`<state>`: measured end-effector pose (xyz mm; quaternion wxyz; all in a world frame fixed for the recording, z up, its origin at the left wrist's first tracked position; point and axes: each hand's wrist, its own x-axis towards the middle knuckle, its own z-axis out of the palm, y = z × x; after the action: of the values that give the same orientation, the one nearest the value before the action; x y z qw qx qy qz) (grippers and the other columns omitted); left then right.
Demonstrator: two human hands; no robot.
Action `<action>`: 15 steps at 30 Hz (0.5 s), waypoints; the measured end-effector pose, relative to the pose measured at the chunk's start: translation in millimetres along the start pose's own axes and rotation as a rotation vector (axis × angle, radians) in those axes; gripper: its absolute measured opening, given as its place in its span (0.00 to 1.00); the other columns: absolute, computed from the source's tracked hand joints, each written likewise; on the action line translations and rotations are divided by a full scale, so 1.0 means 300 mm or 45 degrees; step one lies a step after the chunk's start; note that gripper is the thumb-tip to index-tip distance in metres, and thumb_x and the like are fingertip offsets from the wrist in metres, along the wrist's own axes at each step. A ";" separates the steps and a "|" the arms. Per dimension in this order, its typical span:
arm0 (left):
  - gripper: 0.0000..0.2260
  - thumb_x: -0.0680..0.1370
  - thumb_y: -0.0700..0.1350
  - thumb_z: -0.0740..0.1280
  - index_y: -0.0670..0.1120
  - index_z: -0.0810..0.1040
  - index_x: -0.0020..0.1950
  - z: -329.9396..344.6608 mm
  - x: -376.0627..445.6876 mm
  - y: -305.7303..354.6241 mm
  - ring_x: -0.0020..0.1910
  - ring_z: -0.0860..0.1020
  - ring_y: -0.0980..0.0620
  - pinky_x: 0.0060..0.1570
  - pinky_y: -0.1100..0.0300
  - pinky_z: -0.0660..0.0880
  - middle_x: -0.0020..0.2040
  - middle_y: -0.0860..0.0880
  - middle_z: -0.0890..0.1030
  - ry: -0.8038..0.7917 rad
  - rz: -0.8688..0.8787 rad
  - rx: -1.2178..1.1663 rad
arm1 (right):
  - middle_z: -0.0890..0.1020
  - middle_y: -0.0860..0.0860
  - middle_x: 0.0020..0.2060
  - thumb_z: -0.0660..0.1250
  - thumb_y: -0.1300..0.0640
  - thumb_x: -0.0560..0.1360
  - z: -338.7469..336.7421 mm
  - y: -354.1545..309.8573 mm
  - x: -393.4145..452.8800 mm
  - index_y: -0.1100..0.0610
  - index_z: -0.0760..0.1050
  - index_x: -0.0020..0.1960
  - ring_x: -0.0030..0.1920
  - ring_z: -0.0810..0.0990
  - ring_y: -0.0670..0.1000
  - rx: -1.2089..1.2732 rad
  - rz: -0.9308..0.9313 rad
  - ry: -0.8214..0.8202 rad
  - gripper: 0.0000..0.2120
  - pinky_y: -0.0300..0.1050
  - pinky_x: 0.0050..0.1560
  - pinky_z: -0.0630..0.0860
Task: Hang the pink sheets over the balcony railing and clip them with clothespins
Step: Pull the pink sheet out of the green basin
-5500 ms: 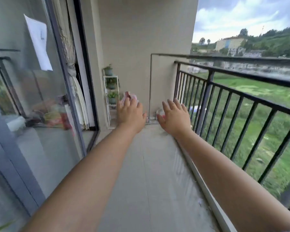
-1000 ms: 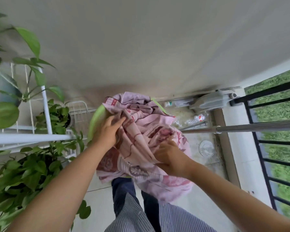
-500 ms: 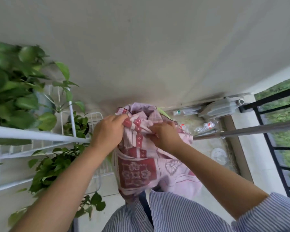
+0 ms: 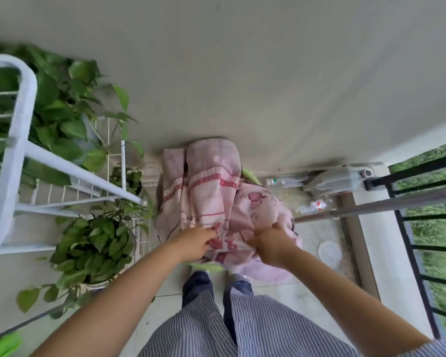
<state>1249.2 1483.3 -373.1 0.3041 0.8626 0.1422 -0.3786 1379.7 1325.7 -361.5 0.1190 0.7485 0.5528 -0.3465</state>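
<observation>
Both hands grip one bunched edge of the pink sheets [image 4: 206, 191], fingers curled tight into the cloth: left hand [image 4: 195, 243] on the left part of that edge, right hand [image 4: 269, 244] on the right part, the two close but apart. From the grip the sheet runs away toward the far wall, long axis near-to-far, rising in a hump over a green basin [image 4: 250, 175] whose rim peeks out on the far right and near side. More pink cloth spills lower right under the right hand. Balcony railing [image 4: 407, 228] stands well to the right, with a metal rod [image 4: 386, 202] between it and the sheet; right hand is the nearer one, so the swing should go rightward. Sheet looks soft, crumpled, pale pink with red patterned bands; image blurred. No clothespins visible. White plant rack [image 4: 18, 140] with leafy pots on the left
</observation>
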 end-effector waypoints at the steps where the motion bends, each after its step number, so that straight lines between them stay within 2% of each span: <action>1: 0.13 0.76 0.43 0.60 0.46 0.72 0.61 0.032 0.015 -0.004 0.57 0.74 0.44 0.50 0.59 0.69 0.61 0.43 0.76 -0.077 -0.011 -0.005 | 0.78 0.54 0.54 0.59 0.62 0.73 0.046 -0.018 0.007 0.52 0.73 0.59 0.58 0.74 0.55 -0.029 0.003 -0.066 0.16 0.53 0.63 0.60; 4: 0.14 0.76 0.41 0.59 0.46 0.75 0.60 0.079 0.062 -0.027 0.59 0.73 0.47 0.50 0.64 0.67 0.62 0.45 0.76 -0.230 -0.108 -0.162 | 0.71 0.55 0.64 0.60 0.63 0.72 0.156 -0.056 0.014 0.50 0.69 0.63 0.61 0.72 0.57 -0.125 -0.068 -0.267 0.21 0.58 0.62 0.61; 6: 0.13 0.77 0.43 0.57 0.44 0.75 0.57 0.077 0.097 -0.036 0.57 0.75 0.45 0.52 0.59 0.70 0.60 0.43 0.77 -0.028 -0.239 -0.220 | 0.69 0.54 0.66 0.59 0.62 0.73 0.186 -0.063 0.004 0.51 0.64 0.67 0.61 0.71 0.58 -0.157 -0.087 -0.389 0.23 0.60 0.61 0.63; 8: 0.15 0.77 0.51 0.59 0.43 0.72 0.57 0.069 0.142 -0.030 0.55 0.75 0.43 0.49 0.53 0.73 0.60 0.41 0.75 0.287 -0.345 -0.125 | 0.72 0.53 0.62 0.59 0.62 0.73 0.199 -0.051 -0.004 0.52 0.65 0.66 0.61 0.71 0.58 -0.104 -0.063 -0.441 0.22 0.59 0.61 0.64; 10: 0.27 0.73 0.57 0.63 0.43 0.64 0.67 0.060 0.202 -0.015 0.62 0.70 0.41 0.55 0.49 0.72 0.66 0.39 0.69 0.431 -0.433 -0.060 | 0.74 0.52 0.61 0.58 0.63 0.72 0.194 -0.033 -0.004 0.52 0.67 0.65 0.62 0.71 0.56 0.004 -0.008 -0.475 0.21 0.55 0.61 0.66; 12: 0.35 0.72 0.56 0.66 0.44 0.55 0.72 0.063 0.265 -0.002 0.68 0.65 0.39 0.61 0.47 0.69 0.68 0.37 0.66 0.432 -0.516 -0.046 | 0.74 0.54 0.62 0.57 0.65 0.72 0.169 -0.016 0.001 0.53 0.68 0.65 0.61 0.72 0.57 0.134 0.094 -0.499 0.22 0.50 0.61 0.69; 13: 0.31 0.74 0.51 0.65 0.44 0.55 0.72 0.073 0.290 0.001 0.67 0.66 0.38 0.60 0.46 0.72 0.66 0.36 0.68 0.409 -0.554 -0.036 | 0.74 0.54 0.62 0.57 0.66 0.73 0.157 -0.006 0.008 0.53 0.68 0.66 0.61 0.72 0.57 0.176 0.133 -0.490 0.22 0.48 0.61 0.70; 14: 0.23 0.76 0.46 0.62 0.43 0.61 0.69 0.079 0.308 -0.001 0.62 0.71 0.39 0.55 0.48 0.74 0.62 0.36 0.73 0.393 -0.577 -0.031 | 0.73 0.54 0.63 0.56 0.65 0.73 0.142 0.006 0.017 0.53 0.67 0.66 0.62 0.72 0.57 0.208 0.165 -0.442 0.23 0.48 0.61 0.70; 15: 0.13 0.77 0.41 0.58 0.42 0.69 0.62 0.083 0.317 -0.007 0.53 0.75 0.42 0.49 0.51 0.75 0.56 0.39 0.77 0.399 -0.583 -0.062 | 0.73 0.54 0.63 0.56 0.64 0.73 0.129 0.020 0.028 0.53 0.67 0.67 0.63 0.71 0.56 0.229 0.192 -0.332 0.22 0.48 0.61 0.69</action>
<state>1297.9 1470.5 -457.5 0.2057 0.8485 0.3877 -0.2957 1371.5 1308.1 -396.6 0.1479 0.7441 0.4419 -0.4787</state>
